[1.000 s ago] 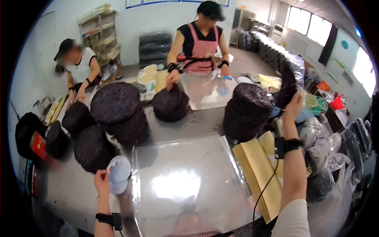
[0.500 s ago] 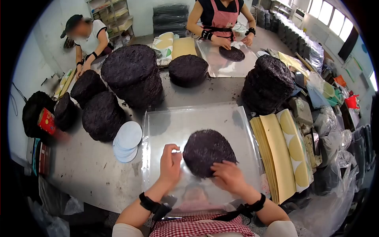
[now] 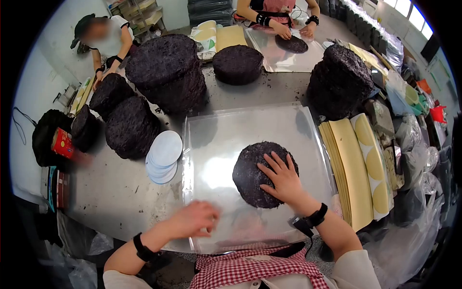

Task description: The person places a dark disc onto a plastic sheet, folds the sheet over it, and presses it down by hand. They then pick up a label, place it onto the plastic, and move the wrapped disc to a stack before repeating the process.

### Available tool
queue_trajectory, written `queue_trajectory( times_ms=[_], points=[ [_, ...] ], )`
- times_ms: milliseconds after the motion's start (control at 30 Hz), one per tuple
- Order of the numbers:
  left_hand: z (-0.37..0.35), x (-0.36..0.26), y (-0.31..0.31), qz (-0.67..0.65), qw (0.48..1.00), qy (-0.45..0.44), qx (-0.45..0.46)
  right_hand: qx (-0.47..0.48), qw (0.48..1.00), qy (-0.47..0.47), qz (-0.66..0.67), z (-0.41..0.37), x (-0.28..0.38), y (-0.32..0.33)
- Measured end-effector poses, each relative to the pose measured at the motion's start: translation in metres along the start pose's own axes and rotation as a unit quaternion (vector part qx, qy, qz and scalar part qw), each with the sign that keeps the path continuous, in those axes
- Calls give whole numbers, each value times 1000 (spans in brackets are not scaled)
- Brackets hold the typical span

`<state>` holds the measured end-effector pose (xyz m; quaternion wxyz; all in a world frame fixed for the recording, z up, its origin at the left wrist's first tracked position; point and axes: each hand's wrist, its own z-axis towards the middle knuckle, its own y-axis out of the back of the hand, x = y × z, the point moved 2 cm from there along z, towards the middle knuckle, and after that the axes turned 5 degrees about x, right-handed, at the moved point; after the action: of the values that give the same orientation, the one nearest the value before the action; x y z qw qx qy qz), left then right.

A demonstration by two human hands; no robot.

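Note:
A thin, dark, round seaweed cake (image 3: 250, 178) lies on a clear plastic sheet (image 3: 207, 144) in front of me. My right hand (image 3: 281, 180) rests flat on the right part of the cake, fingers spread. My left hand (image 3: 195, 219) is over the sheet's lower left edge, away from the cake. Its fingers are loosely bent and a little blurred, with nothing visible in them. To the left of the sheet lies a fanned pile of round white paper labels (image 3: 164, 151).
Tall stacks of dark cakes (image 3: 166, 72) stand at the back left, another stack (image 3: 339, 84) at the back right. Yellow paper sheets with round labels (image 3: 353, 168) lie to the right. A co-worker's hand (image 3: 281, 30) touches a cake opposite; another person (image 3: 103, 41) works at the left.
My right hand has moved from the cake's lower edge up onto its top and spread out. My left hand has drawn back from the cake, down and left. The view has shifted slightly.

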<state>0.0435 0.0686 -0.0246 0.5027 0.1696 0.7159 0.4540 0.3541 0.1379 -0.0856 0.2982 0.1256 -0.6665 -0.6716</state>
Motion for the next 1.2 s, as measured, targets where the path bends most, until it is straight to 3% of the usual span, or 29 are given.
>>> queue_trajectory(
  times_ms=[167, 267, 367, 400, 467, 533, 600, 633, 667, 733, 767, 867, 933, 1000, 1033, 1100, 1167, 1200],
  points=[
    [-29, 4, -57, -95, 993, 64, 40, -43, 999, -18, 20, 25, 9, -9],
    [-20, 13, -49, -93, 993, 22, 68, -46, 993, -25, 103, 25, 7, -9],
    [37, 28, -8, -112, 971, 209, 24, -9, 951, -34, 306, 24, -6, -3],
    [60, 33, 6, -118, 955, 270, 11, 15, 955, -8, 295, 24, -10, -1],
    [117, 50, 20, 102, 960, 217, -142, 58, 959, 41, 273, 21, -15, -1],
    [159, 48, 5, 129, 961, 125, -209, 62, 978, 67, 189, 17, -5, 10],
    [164, 10, 19, 70, 907, 33, -415, 5, 968, 0, 251, 15, -19, -14],
    [155, 1, 25, 26, 897, 107, -428, -40, 965, -9, 258, 13, -14, -13],
    [144, 0, 4, 97, 881, 273, -374, -87, 960, -18, 266, 12, -10, -12],
    [140, -11, -37, 116, 899, 389, -167, -42, 974, 17, 221, 13, -14, -14],
    [144, -19, -50, 128, 910, 382, -94, -19, 977, 46, 209, 15, -12, -2],
    [162, -8, -77, 28, 946, 235, -220, 54, 975, 71, 203, 25, -14, 19],
    [159, -11, -75, 39, 931, 219, -290, 113, 970, 70, 203, 25, -15, 25],
    [156, 7, -85, -14, 935, 186, -301, -65, 985, -47, 149, -5, 34, 28],
    [152, 16, -90, 10, 945, 135, -297, -141, 973, -1, 184, -26, 56, 29],
    [154, 9, -82, 15, 943, 151, -296, -56, 962, 90, 252, -79, 89, 31],
    [154, 1, -80, -13, 929, 180, -324, 113, 957, 159, 215, -132, 77, 0],
    [155, -2, -80, -19, 921, 193, -337, 124, 969, 113, 184, -148, 60, 0]
  ],
)
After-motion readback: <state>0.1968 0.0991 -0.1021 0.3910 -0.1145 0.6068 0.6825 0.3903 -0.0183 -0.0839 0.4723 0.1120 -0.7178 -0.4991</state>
